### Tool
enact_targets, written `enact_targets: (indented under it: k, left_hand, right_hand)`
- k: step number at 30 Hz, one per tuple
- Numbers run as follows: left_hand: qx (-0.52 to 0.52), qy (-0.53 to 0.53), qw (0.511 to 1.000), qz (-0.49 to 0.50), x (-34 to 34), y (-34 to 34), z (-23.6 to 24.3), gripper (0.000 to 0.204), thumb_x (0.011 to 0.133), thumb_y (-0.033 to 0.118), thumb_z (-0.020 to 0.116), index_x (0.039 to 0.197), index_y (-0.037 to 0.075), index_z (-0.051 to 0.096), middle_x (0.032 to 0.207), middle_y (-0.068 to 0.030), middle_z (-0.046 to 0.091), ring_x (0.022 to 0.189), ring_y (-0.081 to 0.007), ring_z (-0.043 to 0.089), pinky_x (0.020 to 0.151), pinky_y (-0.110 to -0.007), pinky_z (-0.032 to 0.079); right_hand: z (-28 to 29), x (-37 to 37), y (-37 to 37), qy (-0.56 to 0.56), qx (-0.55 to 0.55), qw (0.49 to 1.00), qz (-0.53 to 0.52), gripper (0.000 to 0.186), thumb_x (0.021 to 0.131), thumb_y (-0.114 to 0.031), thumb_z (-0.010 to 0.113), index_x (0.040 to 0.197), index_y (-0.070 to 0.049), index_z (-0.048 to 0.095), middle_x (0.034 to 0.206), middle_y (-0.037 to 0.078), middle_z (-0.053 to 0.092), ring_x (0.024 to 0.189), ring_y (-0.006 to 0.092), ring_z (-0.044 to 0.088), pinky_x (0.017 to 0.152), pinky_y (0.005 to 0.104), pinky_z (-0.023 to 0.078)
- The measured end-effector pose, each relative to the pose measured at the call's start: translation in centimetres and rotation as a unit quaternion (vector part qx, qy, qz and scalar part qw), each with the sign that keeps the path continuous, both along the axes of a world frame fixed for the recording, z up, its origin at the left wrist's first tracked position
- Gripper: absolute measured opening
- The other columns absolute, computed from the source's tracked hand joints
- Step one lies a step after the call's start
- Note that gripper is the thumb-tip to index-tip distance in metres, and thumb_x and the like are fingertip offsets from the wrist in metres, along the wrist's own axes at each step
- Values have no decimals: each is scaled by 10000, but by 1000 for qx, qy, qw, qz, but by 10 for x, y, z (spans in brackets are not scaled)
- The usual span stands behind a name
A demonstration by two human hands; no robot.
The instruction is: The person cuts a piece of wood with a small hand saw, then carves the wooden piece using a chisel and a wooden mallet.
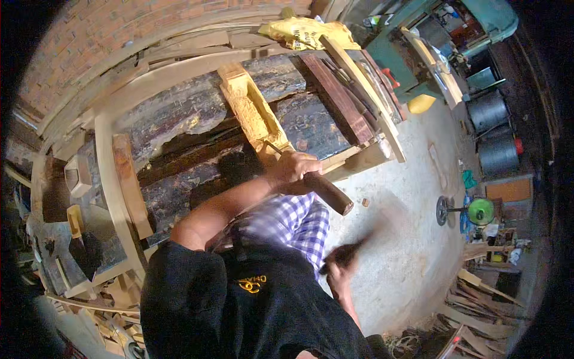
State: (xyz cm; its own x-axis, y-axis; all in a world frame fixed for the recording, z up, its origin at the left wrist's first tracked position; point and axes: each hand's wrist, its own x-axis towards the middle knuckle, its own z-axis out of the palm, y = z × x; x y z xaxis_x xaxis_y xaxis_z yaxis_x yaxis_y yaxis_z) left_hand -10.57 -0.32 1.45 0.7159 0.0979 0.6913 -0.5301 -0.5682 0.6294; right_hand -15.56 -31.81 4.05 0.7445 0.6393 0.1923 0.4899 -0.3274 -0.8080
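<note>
The left hand (297, 166) was closed firmly around a wood-handled chisel (330, 194), its shank angled toward the near end of a hollowed wooden block (258, 109) lying across the dark slab bench (170, 116). The right hand (341, 276) looked curled around a mallet-like tool (357, 243), well apart. A poorly aimed blow could have hit the knuckles; a skidding edge could have split the block's end. Motion blur obscured the tool's shape; the chisel's tip was indistinct.
</note>
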Motion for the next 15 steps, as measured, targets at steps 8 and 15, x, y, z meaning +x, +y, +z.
enact_targets:
  k: [8,15]
  left_hand:
    - [7,14,1000,11,3,-3,-4,238,699,321,691,735,116,577,632,-71,566,624,-302,617,548,-408,481]
    - [24,20,999,27,5,-1,1,195,679,252,707,736,125,571,662,-57,582,617,-265,627,528,-380,484]
  right_hand:
    - [15,-4,13,27,283,957,-64,450,841,-282,660,1142,-34,436,779,90,555,616,169,550,543,304,473]
    - [17,-5,16,107,75,975,-177,436,772,-78,667,1141,0,449,796,94,563,655,172,545,589,304,471]
